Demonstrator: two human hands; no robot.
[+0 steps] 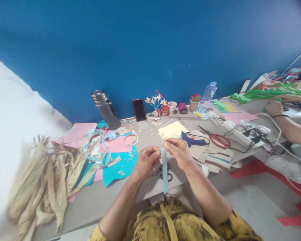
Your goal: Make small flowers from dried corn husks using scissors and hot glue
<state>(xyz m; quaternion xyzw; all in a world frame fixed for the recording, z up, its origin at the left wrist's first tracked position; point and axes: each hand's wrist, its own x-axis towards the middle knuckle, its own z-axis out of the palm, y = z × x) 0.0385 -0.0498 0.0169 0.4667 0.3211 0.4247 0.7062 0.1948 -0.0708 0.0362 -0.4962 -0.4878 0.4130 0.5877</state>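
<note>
A light blue ribbon (165,172) hangs straight down between my hands, over the table's front edge. My left hand (147,161) pinches at its upper end, thumb against the fingers. My right hand (179,153) is also closed on the ribbon's top, its fingertips almost touching the left ones. A small pale tip shows above the fingers, too small to make out. Behind the ribbon lie the dark handles of a pair of scissors (169,177). Beyond my right hand are a blue glue gun (194,140) and a yellow paper sheet (175,129).
Dried corn husks (46,180) lie at the left, beside curled blue ribbon (96,147) and blue paper (121,169). A flask (106,110), a phone (139,109) and husk flowers (156,101) stand by the wall. Red-handled scissors (219,140), a power strip (243,134) and another person's hand (274,107) are right.
</note>
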